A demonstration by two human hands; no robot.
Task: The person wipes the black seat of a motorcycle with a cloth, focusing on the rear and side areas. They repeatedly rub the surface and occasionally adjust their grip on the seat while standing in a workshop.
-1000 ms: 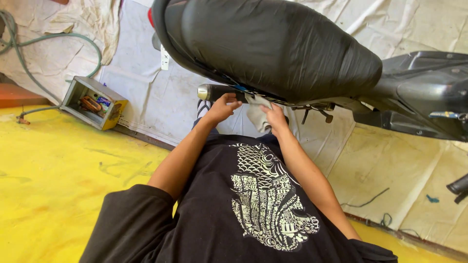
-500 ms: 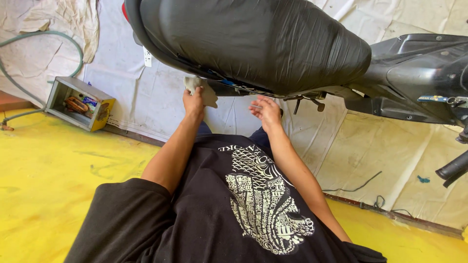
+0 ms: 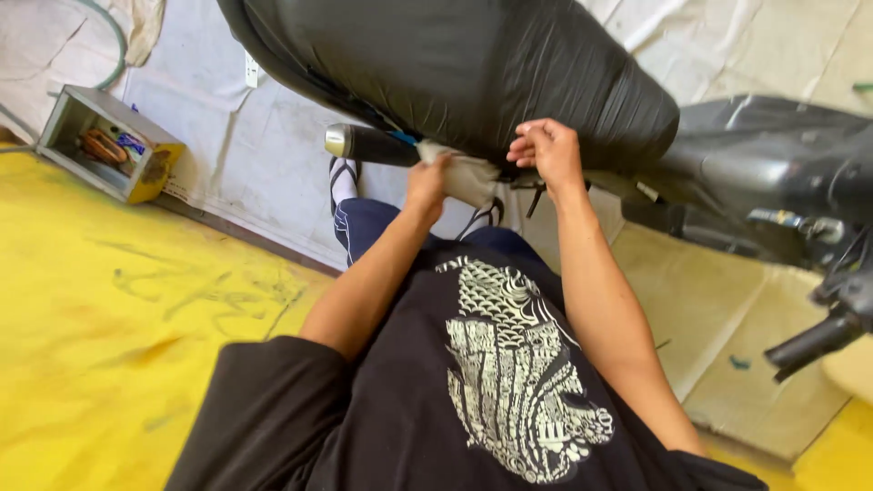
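Head view: hands (image 3: 546, 150) under motorcycle seat (image 3: 473, 73)

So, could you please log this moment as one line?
left hand: holds rag | right hand: on seat edge | handlebar: beside rag

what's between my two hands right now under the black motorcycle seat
In the head view, a crumpled pale cloth fills the gap: the left hand grips its near end, the right hand is beside its far end, under the black vinyl motorcycle seat.
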